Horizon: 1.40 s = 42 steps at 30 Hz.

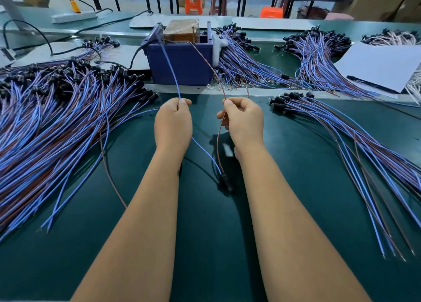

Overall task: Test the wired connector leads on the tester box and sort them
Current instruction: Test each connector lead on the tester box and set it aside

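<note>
My left hand (173, 121) pinches a blue wire (169, 67) that runs up to a metal post on the tester box (182, 62), a dark blue bin holding a brown block. A brown wire (206, 61) is pinched by my right hand (242, 119) and reaches the box's right post. Both wires run down between my forearms into one black connector (225, 180) hanging above the green table (205, 244).
A big heap of blue and brown leads (57, 124) fills the left. A smaller fan of leads (341, 140) lies at the right, with more bundles (314, 55) behind the box. White paper (382, 64) lies far right. Black cables and a power strip (73, 16) sit at the back left.
</note>
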### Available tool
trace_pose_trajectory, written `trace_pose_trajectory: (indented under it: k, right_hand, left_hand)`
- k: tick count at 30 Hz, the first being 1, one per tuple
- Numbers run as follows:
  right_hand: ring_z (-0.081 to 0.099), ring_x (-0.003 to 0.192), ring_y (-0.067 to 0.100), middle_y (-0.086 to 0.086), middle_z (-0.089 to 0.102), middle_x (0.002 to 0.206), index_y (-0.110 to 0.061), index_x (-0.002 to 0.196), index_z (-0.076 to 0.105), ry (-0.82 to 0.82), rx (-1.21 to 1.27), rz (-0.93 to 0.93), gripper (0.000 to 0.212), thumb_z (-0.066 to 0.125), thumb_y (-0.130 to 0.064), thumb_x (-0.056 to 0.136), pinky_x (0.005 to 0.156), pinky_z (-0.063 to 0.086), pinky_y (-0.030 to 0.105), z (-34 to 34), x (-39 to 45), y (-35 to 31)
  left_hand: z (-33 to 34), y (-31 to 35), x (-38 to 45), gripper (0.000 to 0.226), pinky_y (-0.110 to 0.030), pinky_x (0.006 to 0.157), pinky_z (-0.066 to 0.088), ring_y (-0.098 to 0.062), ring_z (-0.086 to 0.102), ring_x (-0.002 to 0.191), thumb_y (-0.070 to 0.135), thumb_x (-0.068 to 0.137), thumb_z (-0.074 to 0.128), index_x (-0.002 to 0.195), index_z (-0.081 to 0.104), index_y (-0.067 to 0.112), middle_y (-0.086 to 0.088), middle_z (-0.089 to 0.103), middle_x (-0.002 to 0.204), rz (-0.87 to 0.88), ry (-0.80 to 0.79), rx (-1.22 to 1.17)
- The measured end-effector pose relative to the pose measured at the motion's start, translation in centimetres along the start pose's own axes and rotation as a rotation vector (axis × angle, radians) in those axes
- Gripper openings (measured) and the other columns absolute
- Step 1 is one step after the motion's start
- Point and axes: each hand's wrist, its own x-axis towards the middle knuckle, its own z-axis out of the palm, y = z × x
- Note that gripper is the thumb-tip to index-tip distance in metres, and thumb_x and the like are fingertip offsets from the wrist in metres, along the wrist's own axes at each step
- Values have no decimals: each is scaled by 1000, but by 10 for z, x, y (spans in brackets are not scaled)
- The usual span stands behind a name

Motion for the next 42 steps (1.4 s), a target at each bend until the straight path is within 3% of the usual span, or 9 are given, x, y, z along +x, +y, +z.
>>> trace_pose_trajectory:
  k: [4,7,10,14,19,22,26,32,42]
  right_hand:
    - [51,45,3,1,66,65,-8,94,63,1,6,8,10,54,-12,96,48,41,11,0,0,-1]
    - [51,46,5,1,66,64,-10,92,62,-2,8,1,10,53,-12,96,48,41,13,1,-1,-1]
    - [51,47,8,1,66,62,-12,88,60,5,26,6,11,53,-12,96,49,42,14,1,-1,-1]
    - [51,46,10,0,66,61,-12,87,59,9,31,6,11,52,-12,96,51,42,17,1,-2,0]
    - [52,47,10,0,67,62,-13,88,59,11,27,-1,11,52,-14,96,55,43,22,0,-1,1]
    - [53,47,10,-1,68,62,-14,87,59,12,28,-6,12,52,-14,96,55,43,22,0,-1,1]
    - [53,47,11,-1,68,61,-16,86,58,10,32,-5,13,51,-14,97,55,44,23,1,-1,1]
    - [52,47,11,-2,68,61,-16,87,58,7,31,-4,12,52,-15,96,51,42,19,1,-2,1]
    - [52,49,11,-1,68,63,-16,88,58,5,28,10,12,51,-14,97,56,44,23,1,-4,-2]
  left_hand:
    - [-7,3,-1,33,-28,47,26,-6,28,35,20,96,36,104,68,22,12,32,35,-36,64,-15]
    - [-9,5,-3,29,-27,44,23,-9,22,39,19,94,38,89,66,21,10,26,38,-42,68,-9]
    - [-9,6,-5,21,-28,48,22,-15,21,49,17,94,38,77,51,17,6,27,50,-54,74,18]
    - [-10,5,-3,36,-29,50,19,-12,13,45,13,94,39,62,23,18,6,22,51,-49,92,33]
    - [-11,5,-2,30,-29,49,19,-12,14,43,12,93,39,63,33,11,3,26,52,-70,107,18]
    - [-13,7,-2,18,-29,52,19,-15,19,50,12,93,37,80,48,16,-1,29,58,-100,124,-56]
    - [-14,7,-1,16,-34,58,21,-23,25,66,11,92,36,85,48,20,-9,36,73,-131,115,-123]
    - [-14,4,0,16,-31,52,16,-16,17,53,12,92,38,89,50,22,-2,26,58,-99,90,-116]
    - [-15,6,-1,14,-31,53,17,-17,18,55,15,91,40,87,50,23,-9,29,65,-90,63,-96]
